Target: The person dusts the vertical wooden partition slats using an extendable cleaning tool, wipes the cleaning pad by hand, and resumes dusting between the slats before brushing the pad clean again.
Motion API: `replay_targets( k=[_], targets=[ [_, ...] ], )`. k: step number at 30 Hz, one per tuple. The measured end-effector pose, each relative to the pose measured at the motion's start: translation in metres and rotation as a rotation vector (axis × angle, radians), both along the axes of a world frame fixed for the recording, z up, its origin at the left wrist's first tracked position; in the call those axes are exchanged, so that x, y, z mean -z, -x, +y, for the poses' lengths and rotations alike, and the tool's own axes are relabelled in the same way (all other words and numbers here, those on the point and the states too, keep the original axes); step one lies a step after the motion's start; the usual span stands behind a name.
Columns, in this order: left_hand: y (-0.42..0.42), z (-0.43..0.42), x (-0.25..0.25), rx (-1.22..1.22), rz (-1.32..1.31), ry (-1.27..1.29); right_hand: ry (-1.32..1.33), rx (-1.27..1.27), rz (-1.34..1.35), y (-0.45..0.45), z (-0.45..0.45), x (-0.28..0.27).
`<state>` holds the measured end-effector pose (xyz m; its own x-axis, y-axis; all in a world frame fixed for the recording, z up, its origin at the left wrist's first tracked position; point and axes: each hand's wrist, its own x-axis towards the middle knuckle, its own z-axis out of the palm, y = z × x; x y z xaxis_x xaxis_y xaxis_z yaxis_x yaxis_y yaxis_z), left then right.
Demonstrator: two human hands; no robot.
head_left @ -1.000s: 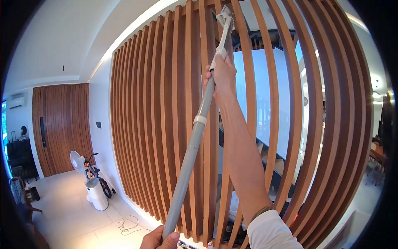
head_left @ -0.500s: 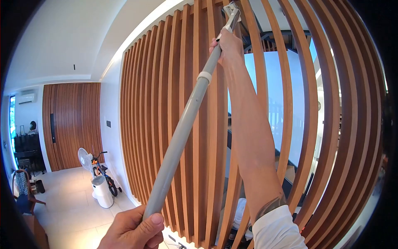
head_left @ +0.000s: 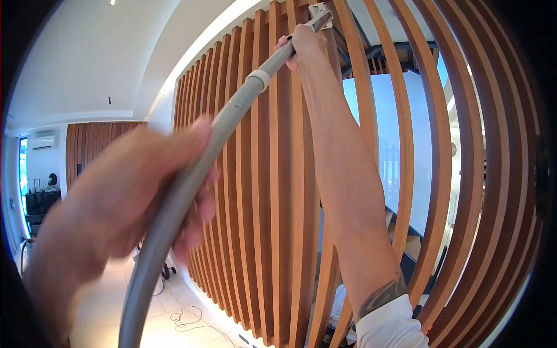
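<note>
A long grey pole [head_left: 217, 136] with a pale collar [head_left: 257, 80] runs diagonally up across the view. My right hand [head_left: 309, 45] is wrapped round its upper part, arm stretched high. Just beyond that hand, a pale head piece [head_left: 321, 13] at the pole's tip is up against the wooden slats [head_left: 264, 185]. My left hand [head_left: 136, 185] is at the lower part, its thumb on the near side and fingertips showing past the far side. Motion blur hides how firmly it grips. The pole's bottom end runs out of view.
The slatted screen curves along the right, with gaps between slats. Behind it are stairs [head_left: 411, 243]. A thin cable [head_left: 200, 325] lies on the tiled floor [head_left: 104, 316] at the screen's foot. An air conditioner [head_left: 44, 141] hangs at far left.
My left hand has moved up along the pole from its bottom end, and more of the pole now shows below it. The pole's collar and my right hand have shifted slightly up and left.
</note>
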<state>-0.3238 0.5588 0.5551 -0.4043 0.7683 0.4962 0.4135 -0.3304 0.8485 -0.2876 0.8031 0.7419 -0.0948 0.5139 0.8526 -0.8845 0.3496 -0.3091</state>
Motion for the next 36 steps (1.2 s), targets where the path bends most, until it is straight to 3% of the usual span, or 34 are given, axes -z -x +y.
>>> replay_targets(
  k=[3, 9, 12, 15, 21, 23, 26, 30, 36],
  targets=[
    [-0.002, 0.030, -0.035, -0.066, 0.062, 0.024, 0.048, -0.055, 0.022, 0.008, 0.004, -0.007],
    [0.008, 0.049, -0.035, -0.075, 0.154, -0.009, -0.091, -0.126, -0.065, -0.007, 0.024, -0.011],
    [0.011, 0.047, -0.032, -0.150, 0.175, 0.004, -0.122, 0.128, -0.175, -0.003, 0.038, -0.032],
    [0.013, 0.043, -0.029, -0.193, 0.167, 0.037, 0.035, 0.100, -0.061, 0.004, 0.024, -0.033],
    [0.015, 0.054, -0.054, -0.045, 0.114, 0.084, -0.023, 0.141, -0.073, 0.000, 0.017, -0.031],
    [0.003, 0.072, -0.070, -0.104, 0.084, -0.029, 0.002, 0.118, -0.088, -0.002, 0.017, -0.032],
    [-0.001, 0.087, -0.081, -0.164, 0.159, 0.002, -0.015, 0.118, -0.088, -0.004, 0.024, -0.033],
    [0.008, 0.090, -0.082, -0.063, 0.146, -0.016, -0.051, 0.075, -0.133, -0.006, 0.030, -0.038],
    [-0.003, 0.088, -0.074, -0.134, 0.123, -0.020, -0.071, 0.188, -0.130, -0.002, 0.048, -0.057]
  ],
)
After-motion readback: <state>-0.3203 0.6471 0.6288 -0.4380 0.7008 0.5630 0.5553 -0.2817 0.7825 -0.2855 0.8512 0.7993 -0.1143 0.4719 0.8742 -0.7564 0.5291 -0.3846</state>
